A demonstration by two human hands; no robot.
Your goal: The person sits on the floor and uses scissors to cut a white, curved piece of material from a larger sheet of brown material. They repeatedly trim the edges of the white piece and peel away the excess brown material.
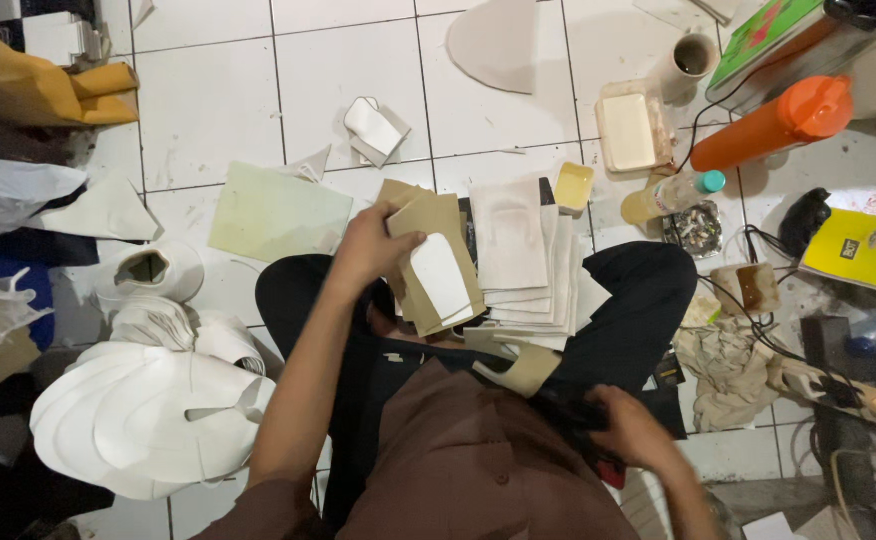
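Two hands are at work over the person's lap. Left hand (370, 245), at the middle of the frame, is closed on a small stack of tan card pieces (436, 262), with a white piece (440, 275) lying on top; the thumb presses on the upper edge of the stack. Right hand (630, 430), at the lower right, is down by the dark trousers, and I cannot tell if it grips something, because the fingers are hidden and blurred.

Just right of the held stack, a pile of pale sheets (518, 255) rests on the lap. White cut shapes (148, 410) are heaped at the lower left on the tile floor (208, 110). An orange bottle (773, 122) and a yellow book (863, 250) lie at the upper right.

I judge the card pieces as light, thin and rather stiff, but easy to bend or crease. They probably slide on each other, so the hold is best at one edge, thumb above and fingers under, pinching the whole stack together.
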